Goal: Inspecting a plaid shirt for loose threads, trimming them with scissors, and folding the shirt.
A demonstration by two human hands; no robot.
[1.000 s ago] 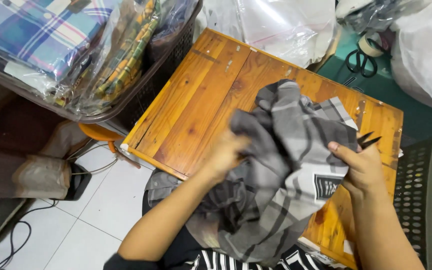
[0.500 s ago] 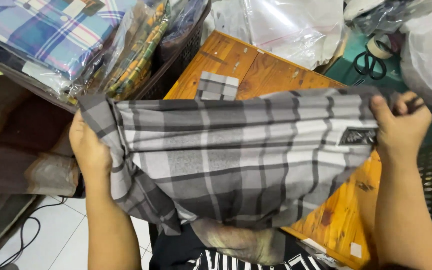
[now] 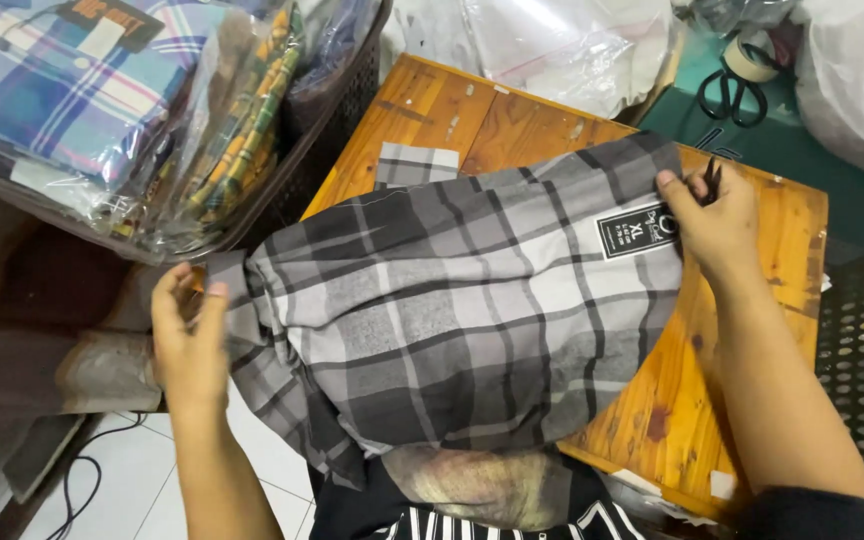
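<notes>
A grey and black plaid shirt (image 3: 452,310) with a black and white tag lies spread over the near part of a small wooden table (image 3: 742,330). My left hand (image 3: 190,335) grips the shirt's left edge, off the table's left side. My right hand (image 3: 714,225) pinches the shirt's upper right corner next to the tag, with a small black object held between its fingers. A grey plaid piece (image 3: 414,165) lies flat on the table just behind the shirt.
A dark basket (image 3: 327,110) at the left holds several plaid shirts in clear plastic bags (image 3: 82,100). Clear plastic bags (image 3: 542,45) lie behind the table. Scissors (image 3: 734,90) and a tape roll (image 3: 752,55) rest on a green surface at the back right. Cables run over the tiled floor.
The shirt went from bunched between my hands to stretched wide in the air, and now it has come down onto the table. My left hand moved lower and my right hand dropped towards the tabletop.
</notes>
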